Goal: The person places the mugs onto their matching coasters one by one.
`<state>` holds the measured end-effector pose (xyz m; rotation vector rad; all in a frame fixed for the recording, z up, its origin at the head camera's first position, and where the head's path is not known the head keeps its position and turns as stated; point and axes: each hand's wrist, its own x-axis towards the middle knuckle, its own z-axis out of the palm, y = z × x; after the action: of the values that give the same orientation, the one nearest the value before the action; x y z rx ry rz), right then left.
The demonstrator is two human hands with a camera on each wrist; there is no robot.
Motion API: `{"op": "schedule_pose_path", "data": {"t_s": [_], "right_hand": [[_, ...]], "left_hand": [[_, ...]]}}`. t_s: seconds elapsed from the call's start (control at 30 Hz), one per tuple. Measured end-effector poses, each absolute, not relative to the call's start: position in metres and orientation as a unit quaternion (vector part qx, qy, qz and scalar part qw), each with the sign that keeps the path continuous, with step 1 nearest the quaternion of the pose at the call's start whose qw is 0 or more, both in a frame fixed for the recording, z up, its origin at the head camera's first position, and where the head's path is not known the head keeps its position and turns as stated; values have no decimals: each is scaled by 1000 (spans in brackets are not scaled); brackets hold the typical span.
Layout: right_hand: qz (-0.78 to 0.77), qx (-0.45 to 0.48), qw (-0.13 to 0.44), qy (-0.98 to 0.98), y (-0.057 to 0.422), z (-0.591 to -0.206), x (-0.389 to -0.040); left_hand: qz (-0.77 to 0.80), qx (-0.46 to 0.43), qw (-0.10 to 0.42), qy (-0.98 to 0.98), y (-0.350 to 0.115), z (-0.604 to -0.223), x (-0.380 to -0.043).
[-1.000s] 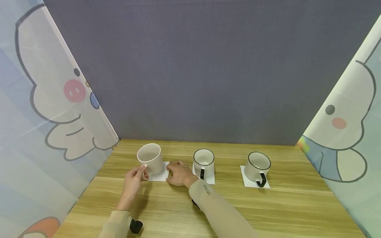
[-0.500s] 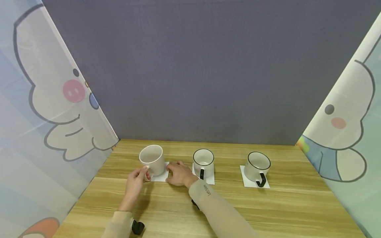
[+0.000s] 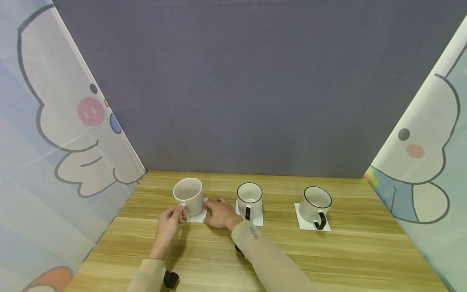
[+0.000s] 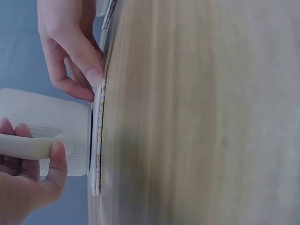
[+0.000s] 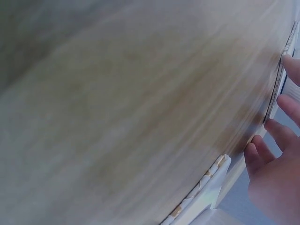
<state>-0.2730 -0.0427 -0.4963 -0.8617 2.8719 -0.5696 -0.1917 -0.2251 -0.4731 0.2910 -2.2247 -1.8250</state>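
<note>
My left hand [image 3: 168, 226] pinches the handle of a plain white mug [image 3: 193, 203] between thumb and fingers. This mug is upright, its base right at a square white coaster [image 3: 197, 219]. The left wrist view shows fine ribs on the mug's side [image 4: 47, 112] and a thin dark line between base and coaster. On the coaster's right side, my right hand [image 3: 220, 215] holds its edge, thumb near the front corner and a finger near the back one. In the right wrist view the fingertips [image 5: 276, 129] meet the coaster's edge.
A black-rimmed white mug [image 3: 249, 194] with a black handle stands on a coaster [image 3: 259, 221], just beyond the right forearm. Another such mug [image 3: 314, 207] stands on a coaster [image 3: 304, 225] farther right. A grey panel [image 3: 255, 101] closes off the back of the wooden table [image 3: 350, 251].
My left hand has moved the plain mug slightly right and toward me, farther over the coaster. The right hand has stayed at the coaster's edge.
</note>
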Motion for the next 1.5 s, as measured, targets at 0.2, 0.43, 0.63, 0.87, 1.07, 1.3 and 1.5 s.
{"op": "schedule_pose_path", "data": {"t_s": [0.2, 0.43, 0.63, 0.87, 1.07, 1.3, 1.5], "right_hand": [[-189, -278, 47, 941, -41, -497, -273], [-185, -279, 41, 941, -39, -495, -270], [-171, -301, 14, 938, -38, -490, -267], [-182, -315, 2, 931, -36, -478, -261], [-182, -330, -9, 926, -27, -460, -249], [-190, -336, -15, 922, -15, -444, -233], [-194, -338, -31, 921, -3, -433, -224]], "left_hand": [[-608, 100, 130, -777, -221, -476, -192], [-617, 93, 122, -772, -219, -475, -192], [-628, 101, 105, -765, -223, -472, -193], [-618, 88, 91, -776, -228, -469, -194], [-580, 67, 84, -807, -230, -468, -194], [-497, 62, 89, -861, -231, -465, -190], [-455, 60, 95, -883, -233, -463, -189]]}}
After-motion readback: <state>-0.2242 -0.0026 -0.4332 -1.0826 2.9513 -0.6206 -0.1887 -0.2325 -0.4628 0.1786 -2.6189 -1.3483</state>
